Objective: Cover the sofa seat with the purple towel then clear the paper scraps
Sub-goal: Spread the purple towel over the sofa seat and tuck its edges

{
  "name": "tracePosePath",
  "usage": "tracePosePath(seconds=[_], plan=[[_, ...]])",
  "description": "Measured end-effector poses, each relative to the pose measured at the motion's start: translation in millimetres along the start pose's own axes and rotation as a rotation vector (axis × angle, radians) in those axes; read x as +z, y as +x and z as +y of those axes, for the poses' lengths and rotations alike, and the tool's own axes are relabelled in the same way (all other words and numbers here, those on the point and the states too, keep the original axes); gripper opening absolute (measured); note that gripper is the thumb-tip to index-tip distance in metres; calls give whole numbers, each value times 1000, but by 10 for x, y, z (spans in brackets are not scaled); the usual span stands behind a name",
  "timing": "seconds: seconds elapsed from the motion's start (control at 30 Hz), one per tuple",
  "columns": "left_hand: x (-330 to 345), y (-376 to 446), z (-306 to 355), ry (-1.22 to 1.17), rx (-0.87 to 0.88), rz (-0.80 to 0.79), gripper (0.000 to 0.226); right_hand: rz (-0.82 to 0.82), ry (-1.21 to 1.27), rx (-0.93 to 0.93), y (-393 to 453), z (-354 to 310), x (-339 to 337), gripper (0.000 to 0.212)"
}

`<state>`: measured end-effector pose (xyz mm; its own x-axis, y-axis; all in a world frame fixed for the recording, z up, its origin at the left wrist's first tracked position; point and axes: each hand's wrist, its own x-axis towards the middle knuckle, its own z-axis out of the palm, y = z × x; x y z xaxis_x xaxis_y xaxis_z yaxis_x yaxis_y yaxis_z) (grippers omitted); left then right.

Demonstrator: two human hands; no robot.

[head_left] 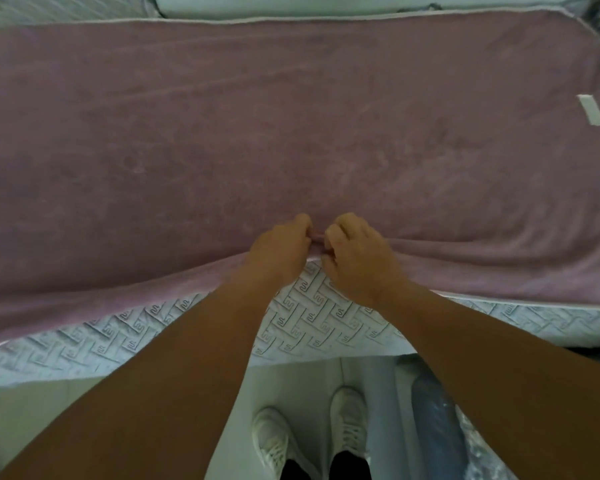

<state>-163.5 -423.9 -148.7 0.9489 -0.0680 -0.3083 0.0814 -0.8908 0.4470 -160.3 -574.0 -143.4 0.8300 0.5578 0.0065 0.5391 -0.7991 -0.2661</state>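
Note:
The purple towel (pixel 257 116) lies spread flat across the sofa seat (pixel 312 313), reaching almost from the left edge to the right edge of the view. A white label (pixel 591 109) is sewn near its right end. My left hand (pixel 281 247) and my right hand (pixel 357 258) meet at the middle of the towel's near edge, both pinching a small fold of the cloth. That near edge is pulled up there, so a wedge of the quilted pale cover shows beneath. No paper scraps are visible.
The sofa's pale back cushion (pixel 291 5) runs along the top. Below the seat front is a light floor with my white shoes (pixel 347 420). A bluish rolled object (pixel 437 427) stands to the right of the shoes.

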Motion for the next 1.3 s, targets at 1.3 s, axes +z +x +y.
tracePosePath(seconds=[1.3], plan=[[384, -356, 389, -96, 26, -351, 32, -649, 47, 228, -355, 370, -45, 34]])
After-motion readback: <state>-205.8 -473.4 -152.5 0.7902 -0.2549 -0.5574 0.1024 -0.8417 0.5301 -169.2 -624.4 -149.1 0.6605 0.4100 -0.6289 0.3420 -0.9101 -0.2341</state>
